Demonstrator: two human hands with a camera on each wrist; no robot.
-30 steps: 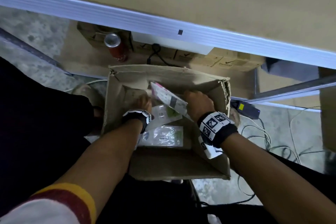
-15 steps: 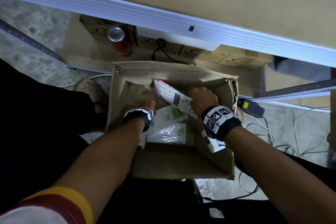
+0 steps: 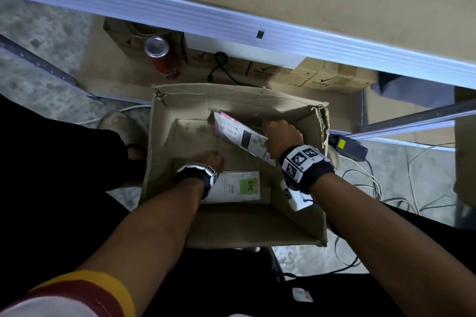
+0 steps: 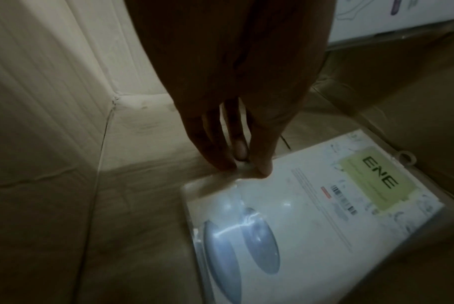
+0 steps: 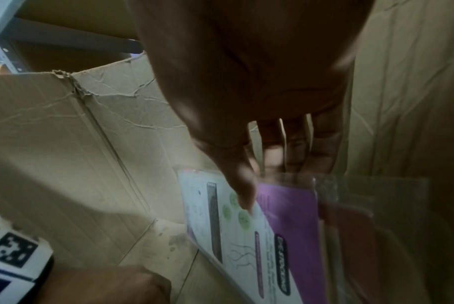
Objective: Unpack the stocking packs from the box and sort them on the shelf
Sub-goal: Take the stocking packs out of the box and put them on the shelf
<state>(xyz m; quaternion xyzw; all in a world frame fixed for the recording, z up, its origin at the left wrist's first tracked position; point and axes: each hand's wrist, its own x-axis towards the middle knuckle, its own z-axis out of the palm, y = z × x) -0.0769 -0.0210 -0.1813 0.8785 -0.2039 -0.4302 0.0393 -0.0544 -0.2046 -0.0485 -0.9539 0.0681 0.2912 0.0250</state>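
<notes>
The box (image 3: pixel 231 226) was nearly emptied: most of its bare floor showed, and only a few stocking packs were left inside. None could be seen on the shelf (image 3: pixel 257 26) at twelve o'clock, so the sorting looked yet to be done.

The right hand (image 3: pixel 282 135) held a tilted bundle of packs (image 3: pixel 238 134) at about one o'clock in the box, thumb on the front and fingers behind. The right wrist view showed several packs together, a white one and a purple one (image 5: pixel 290 218) among them.

The left hand (image 3: pixel 212 159) reached down at nine o'clock, its fingertips (image 4: pixel 263 168) pinching the near corner of a flat white pack with a green label (image 3: pixel 239 186), which lay on the box floor at six o'clock.

A red can (image 3: pixel 163 58) stood beyond the box at eleven o'clock, with cartons (image 3: pixel 316 80) under the shelf. Loose cables (image 3: pixel 371 183) trailed over the floor at three o'clock. The high box walls hemmed in both wrists, and the shelf edge overhung the way up.
</notes>
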